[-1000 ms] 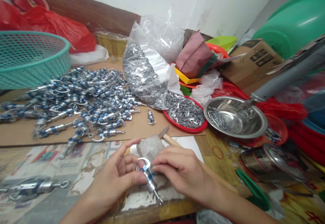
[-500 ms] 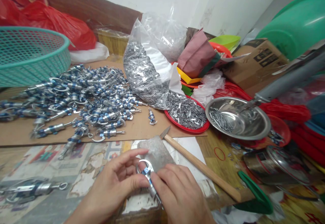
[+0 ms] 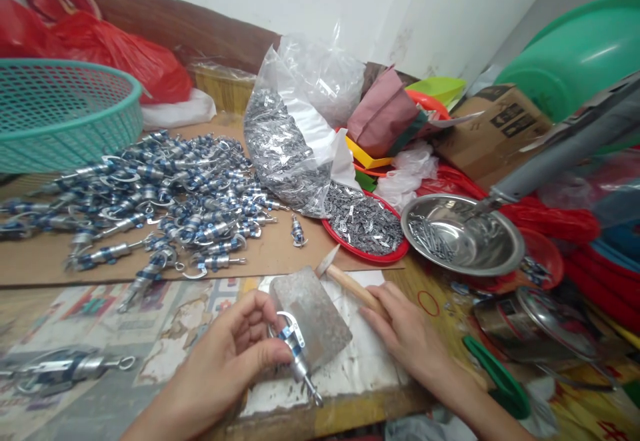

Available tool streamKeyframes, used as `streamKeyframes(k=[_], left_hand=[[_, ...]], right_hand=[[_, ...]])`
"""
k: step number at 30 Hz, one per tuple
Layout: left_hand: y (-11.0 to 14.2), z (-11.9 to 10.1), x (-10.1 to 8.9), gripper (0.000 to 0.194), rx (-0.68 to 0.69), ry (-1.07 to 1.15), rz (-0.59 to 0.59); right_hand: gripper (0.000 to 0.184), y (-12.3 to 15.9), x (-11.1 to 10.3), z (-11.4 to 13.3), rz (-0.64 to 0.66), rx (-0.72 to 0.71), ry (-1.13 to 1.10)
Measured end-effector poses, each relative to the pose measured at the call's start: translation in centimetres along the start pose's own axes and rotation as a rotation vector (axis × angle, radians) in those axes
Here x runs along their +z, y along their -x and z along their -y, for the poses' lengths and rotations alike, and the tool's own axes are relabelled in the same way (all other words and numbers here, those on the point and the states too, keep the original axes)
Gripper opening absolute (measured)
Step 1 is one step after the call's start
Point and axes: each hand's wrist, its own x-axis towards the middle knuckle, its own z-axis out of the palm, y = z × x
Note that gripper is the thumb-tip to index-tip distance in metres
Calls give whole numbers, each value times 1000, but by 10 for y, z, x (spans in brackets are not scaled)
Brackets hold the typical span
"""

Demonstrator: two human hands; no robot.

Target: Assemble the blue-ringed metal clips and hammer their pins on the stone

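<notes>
My left hand pinches a small silver clasp with a blue band, holding it against the front edge of a grey metal block. My right hand rests on the wooden handle of a hammer, fingers curled over it; the hammer's head end pokes out behind the block. Both hands sit near the table's front edge.
A large heap of finished blue-banded clasps covers the cardboard at left. A teal basket stands far left. A clear bag of small metal pieces, a red plate of them and a steel bowl lie behind.
My right hand has left the clasp and moved right onto the hammer handle. The left hand keeps the clasp against the block.
</notes>
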Motion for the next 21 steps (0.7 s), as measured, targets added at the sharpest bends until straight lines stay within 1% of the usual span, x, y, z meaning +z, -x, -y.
streamKeyframes(k=[2,4,6,8,11,13,16,19,20,21], left_hand=[[-1,2,0,27,-8,53,-2],[-2,2,0,30,-11,80,7],[-3,2,0,31,-4,87,14],[-3,2,0,32,-1,90,15],[-3,1,-1,34,3,104,5],[-3,1,-1,35,3,110,3],[-4,1,-1,36,-8,109,6],[-5,0,4,37,-8,101,3],[-5,0,4,37,-12,95,3],[-3,-1,4,37,-13,87,-1]], right_hand=[[17,11,-11,7,-92,-52,-69],[28,25,-26,16,-120,-163,-105],[46,38,-39,24,-109,-270,-93],[61,46,-48,30,-127,-342,-71],[71,50,-50,33,-68,-423,-18],[73,49,-48,35,-23,-443,14],[71,45,-46,39,-45,-412,-11],[58,36,-42,41,12,-378,-66],[52,30,-39,39,21,-344,-95],[45,24,-36,34,3,-291,-129]])
